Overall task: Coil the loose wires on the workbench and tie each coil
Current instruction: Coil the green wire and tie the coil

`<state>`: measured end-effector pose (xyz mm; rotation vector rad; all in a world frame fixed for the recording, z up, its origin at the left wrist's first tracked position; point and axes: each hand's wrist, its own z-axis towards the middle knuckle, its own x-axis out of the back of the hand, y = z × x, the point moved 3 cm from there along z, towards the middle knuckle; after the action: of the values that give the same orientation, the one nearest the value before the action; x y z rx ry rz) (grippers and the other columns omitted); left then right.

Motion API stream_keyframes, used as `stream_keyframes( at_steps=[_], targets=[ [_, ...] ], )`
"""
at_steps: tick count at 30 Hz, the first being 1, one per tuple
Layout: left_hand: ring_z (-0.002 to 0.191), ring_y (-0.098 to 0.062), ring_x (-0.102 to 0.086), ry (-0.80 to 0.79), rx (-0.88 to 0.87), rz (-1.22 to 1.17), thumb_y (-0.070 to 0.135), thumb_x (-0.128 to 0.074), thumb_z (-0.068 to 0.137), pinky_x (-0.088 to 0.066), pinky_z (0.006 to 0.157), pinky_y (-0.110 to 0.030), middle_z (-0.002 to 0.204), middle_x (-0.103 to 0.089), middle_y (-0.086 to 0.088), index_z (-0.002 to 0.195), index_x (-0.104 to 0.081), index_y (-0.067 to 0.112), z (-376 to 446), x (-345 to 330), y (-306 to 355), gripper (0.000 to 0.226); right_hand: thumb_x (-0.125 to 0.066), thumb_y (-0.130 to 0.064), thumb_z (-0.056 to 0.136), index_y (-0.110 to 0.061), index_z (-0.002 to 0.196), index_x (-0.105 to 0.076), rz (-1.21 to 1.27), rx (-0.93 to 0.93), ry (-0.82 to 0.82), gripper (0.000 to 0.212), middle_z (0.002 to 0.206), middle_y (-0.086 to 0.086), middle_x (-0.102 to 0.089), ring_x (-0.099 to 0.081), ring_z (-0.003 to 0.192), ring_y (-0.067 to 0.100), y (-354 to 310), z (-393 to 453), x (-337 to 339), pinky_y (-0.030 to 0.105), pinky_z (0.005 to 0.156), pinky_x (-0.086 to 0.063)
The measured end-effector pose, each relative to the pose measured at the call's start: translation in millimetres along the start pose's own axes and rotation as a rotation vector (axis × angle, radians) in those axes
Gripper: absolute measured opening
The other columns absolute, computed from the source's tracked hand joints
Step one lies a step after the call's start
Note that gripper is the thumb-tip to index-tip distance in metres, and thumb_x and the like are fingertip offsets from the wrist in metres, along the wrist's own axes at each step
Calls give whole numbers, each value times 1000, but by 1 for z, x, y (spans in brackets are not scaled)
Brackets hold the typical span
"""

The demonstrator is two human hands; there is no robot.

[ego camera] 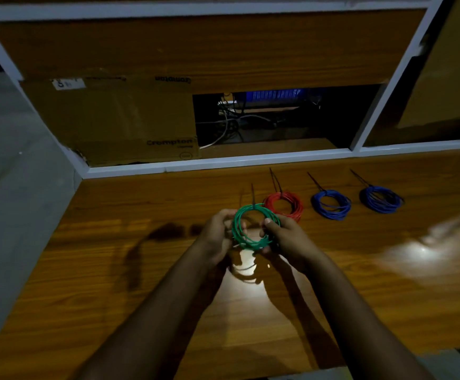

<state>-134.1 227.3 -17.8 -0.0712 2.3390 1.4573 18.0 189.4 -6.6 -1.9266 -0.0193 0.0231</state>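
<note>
Currently both hands, left hand and right hand, grip the green coil mid-frame; loosen either and its loops may spring apart before the black tie cinches.

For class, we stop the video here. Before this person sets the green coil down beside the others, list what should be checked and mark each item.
1. Both hands grip the green coil, left hand and right hand: ok.
2. Tie on the green coil pulled tight: cannot tell.
3. Loops lie neat, none straying: not ok, a strand sticks out below.
4. Free workbench space left of the red coil: ok.
5. Red coil and two blue coils tied: ok.
</note>
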Motion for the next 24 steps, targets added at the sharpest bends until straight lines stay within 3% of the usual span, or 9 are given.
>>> stream_keyframes(
  at_steps=[3,5,8,11,14,16,18,21,24],
  targets=[
    [99,-25,-61,26,-23,214,16,-46,102,-49,75,-33,109,-64,-11,121,-54,11,9,8,-2,22,-39,-21,107,2,120,-52,-34,-43,42,30,92,16,-60,-56,61,22,2,26,9,39,64,-50],
    [104,-26,-64,55,-25,237,13,-54,99,-56,83,-38,119,-62,-11,125,-52,15,16,12,-2,26,-40,-24,106,0,120,-53,-65,-57,18,31,108,24,-64,-60,66,24,1,40,9,35,61,-51],
    [100,-25,-68,175,-49,214,8,-58,96,-59,88,-44,116,-64,-7,126,-54,16,33,19,3,32,-46,-25,104,-8,130,-48,-46,-60,9,30,115,19,-64,-64,71,19,-4,57,6,27,58,-53],
    [99,-22,-69,298,-69,241,5,-57,96,-60,84,-40,115,-66,-6,123,-59,15,55,28,4,29,-49,-18,102,-16,141,-36,-41,-59,20,41,116,13,-63,-66,80,20,-2,71,2,36,73,-58],
    [92,-19,-70,402,-109,411,7,-63,93,-61,80,-40,112,-70,-6,120,-64,14,70,34,1,27,-59,-12,96,-15,147,-36,-404,49,150,56,124,8,-61,-67,89,13,2,78,-1,26,72,-60],
    [85,-13,-69,451,-165,570,11,-66,93,-61,72,-31,103,-71,1,117,-66,17,74,34,-1,25,-67,-15,92,-14,141,-47,-647,154,279,53,127,5,-63,-66,99,13,4,81,-1,18,78,-54],
    [84,-10,-66,477,-226,749,14,-64,94,-55,65,-21,99,-70,5,118,-68,19,74,31,0,24,-68,-19,91,-18,127,-59,-802,249,338,38,117,1,-67,-65,101,12,12,85,0,24,83,-56],
    [89,-13,-68,521,-272,961,18,-65,94,-57,69,-26,105,-73,-1,118,-70,18,75,30,-2,24,-62,-26,94,-24,113,-64,-919,363,374,19,106,-4,-66,-63,89,7,23,85,-1,30,75,-60],
    [82,-11,-67,524,-293,967,19,-64,95,-57,66,-27,102,-73,-3,116,-71,16,74,30,-3,21,-52,-36,99,-23,110,-62,-1026,434,364,19,108,-2,-62,-61,87,9,30,85,-3,30,74,-58]
  ],
)
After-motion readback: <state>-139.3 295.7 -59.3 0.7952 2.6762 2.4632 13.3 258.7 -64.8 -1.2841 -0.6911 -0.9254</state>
